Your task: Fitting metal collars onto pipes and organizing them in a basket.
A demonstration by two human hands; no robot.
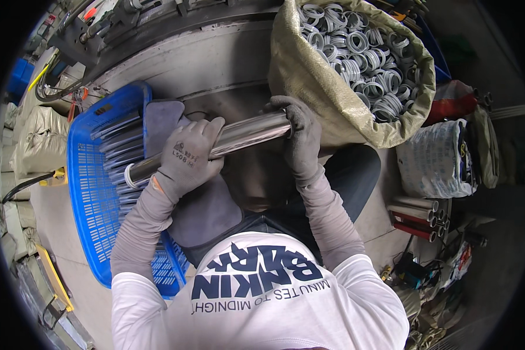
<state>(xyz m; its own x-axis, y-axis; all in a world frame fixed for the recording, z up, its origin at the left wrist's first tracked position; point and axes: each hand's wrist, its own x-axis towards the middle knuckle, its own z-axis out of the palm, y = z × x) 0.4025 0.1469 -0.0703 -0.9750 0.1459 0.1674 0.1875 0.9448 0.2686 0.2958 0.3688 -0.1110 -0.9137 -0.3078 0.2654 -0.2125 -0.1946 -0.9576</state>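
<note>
Gap, right edge of blue basket point(90, 230) to sack point(309, 76): metal tube point(252, 135) across; left hand point(188, 156) clasping its middle, right hand point(303, 137) its right end.

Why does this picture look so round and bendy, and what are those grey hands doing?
There's no robot here, just a person. A wide fisheye camera on their head looks down, so straight edges bend. The hands wear grey gloves. The left hand and right hand both grip one long, shiny silver metal tube. A thin white ring shows near its left end. On the floor to the person's left is a blue plastic basket with slotted sides, with more metal tubes inside. In front, toward the right, a beige woven sack is full of pale rings.
</note>
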